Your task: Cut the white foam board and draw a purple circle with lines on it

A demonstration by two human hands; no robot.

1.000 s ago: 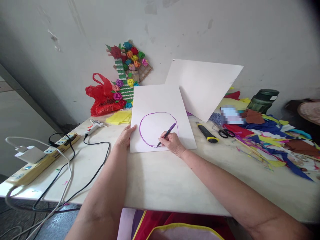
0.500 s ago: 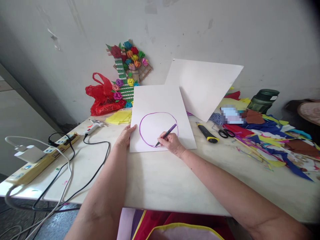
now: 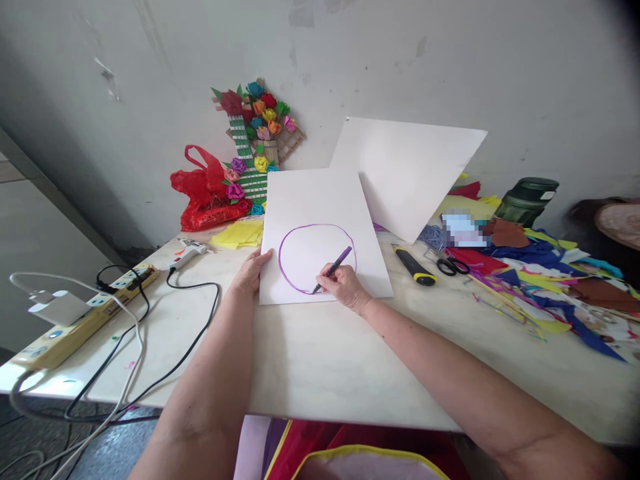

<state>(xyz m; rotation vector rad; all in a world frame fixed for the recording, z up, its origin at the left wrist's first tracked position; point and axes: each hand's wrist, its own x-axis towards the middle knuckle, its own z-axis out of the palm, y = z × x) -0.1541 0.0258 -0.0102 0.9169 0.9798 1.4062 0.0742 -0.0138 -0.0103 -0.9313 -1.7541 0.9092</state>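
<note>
A white board lies on the pale table, with a purple rounded outline on its lower half. My right hand is closed around a purple marker, whose dark tip touches the bottom of the outline. At the board's left edge, my left hand grips the board, thumb on top and the other fingers partly hidden at the edge.
Behind stands another white board. To the right are a yellow-black cutter, scissors, coloured scraps and a green bottle. Leftward are a power strip, cables, a glue gun and a red bag.
My right hand and the marker tip have shifted very slightly to the right along the bottom of the outline. My left hand and the board have stayed in place.
</note>
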